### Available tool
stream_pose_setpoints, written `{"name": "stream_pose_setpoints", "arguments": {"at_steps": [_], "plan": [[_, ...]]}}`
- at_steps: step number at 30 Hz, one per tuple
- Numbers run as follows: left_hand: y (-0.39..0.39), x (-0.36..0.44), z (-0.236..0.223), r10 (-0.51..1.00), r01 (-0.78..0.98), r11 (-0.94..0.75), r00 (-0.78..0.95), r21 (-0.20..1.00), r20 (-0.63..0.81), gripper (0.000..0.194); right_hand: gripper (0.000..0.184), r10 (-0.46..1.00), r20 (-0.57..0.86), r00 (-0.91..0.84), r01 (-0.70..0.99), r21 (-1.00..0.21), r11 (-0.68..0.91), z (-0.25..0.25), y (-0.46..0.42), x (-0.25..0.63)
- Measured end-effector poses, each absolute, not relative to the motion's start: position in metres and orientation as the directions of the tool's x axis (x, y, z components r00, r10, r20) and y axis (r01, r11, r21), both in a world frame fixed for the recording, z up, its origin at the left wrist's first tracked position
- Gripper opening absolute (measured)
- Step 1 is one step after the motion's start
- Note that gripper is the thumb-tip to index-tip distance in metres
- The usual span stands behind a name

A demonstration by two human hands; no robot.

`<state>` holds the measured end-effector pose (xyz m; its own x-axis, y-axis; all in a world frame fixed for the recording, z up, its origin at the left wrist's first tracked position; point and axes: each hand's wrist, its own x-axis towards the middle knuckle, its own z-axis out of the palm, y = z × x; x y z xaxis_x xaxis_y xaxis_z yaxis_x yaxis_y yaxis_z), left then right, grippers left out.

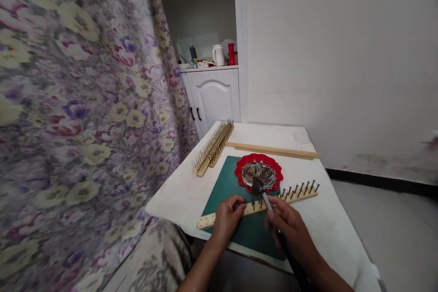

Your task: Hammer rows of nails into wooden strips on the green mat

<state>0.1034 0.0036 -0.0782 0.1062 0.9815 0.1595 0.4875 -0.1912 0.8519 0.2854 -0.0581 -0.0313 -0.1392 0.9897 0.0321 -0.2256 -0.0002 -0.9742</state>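
Note:
My right hand (287,224) is closed round the handle of a hammer (268,201). The hammer's dark head is raised over the front of a red scalloped bowl (239,165). My left hand (230,216) pinches at a pale wooden strip (207,222), with a small dark nail (243,201) partly showing at its fingertips. Several dark nails (303,188) with wide heads stand in the strip to the right of that hand. At the strip's left end are small holes. Under the strip lies a green mat (222,178). Silvery nails (253,171) fill the bowl.
Wooden strips full of upright nails (214,146) lie at the table's back left. Bare wooden strips (273,149) lie across the back of the white-covered table (174,194). A floral curtain (102,100) hangs at left. Behind stands a white cabinet (215,96).

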Motion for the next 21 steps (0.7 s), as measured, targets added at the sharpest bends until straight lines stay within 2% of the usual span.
{"name": "stream_pose_setpoints", "arguments": {"at_steps": [6,10,12,14,18,21], "plan": [[0.007,0.094,-0.069,0.976,0.459,-0.206,0.164,0.864,0.145,0.019,0.039,0.999,0.05,0.007,-0.28,-0.959,0.05,-0.026,-0.047,0.302],[0.028,0.093,-0.049,0.954,0.524,-0.298,0.196,0.798,0.228,0.018,0.042,0.997,0.053,0.063,-0.293,-0.954,0.069,-0.025,-0.043,0.307],[0.044,0.098,-0.037,0.924,0.599,-0.383,0.262,0.703,0.279,0.016,0.042,0.996,0.057,0.072,-0.289,-0.954,0.076,-0.025,-0.042,0.307],[0.063,0.107,-0.028,0.905,0.712,-0.425,0.313,0.559,0.289,0.016,0.041,0.996,0.063,0.066,-0.285,-0.955,0.079,-0.026,-0.041,0.306],[0.095,0.129,-0.022,0.935,0.929,-0.325,0.287,0.18,0.206,0.016,0.039,0.997,0.053,0.053,-0.293,-0.954,0.066,-0.029,-0.041,0.304],[0.107,0.142,-0.025,0.952,0.96,-0.274,0.264,0.053,0.155,0.019,0.039,0.998,0.053,0.043,-0.29,-0.955,0.063,-0.03,-0.04,0.303]]}}
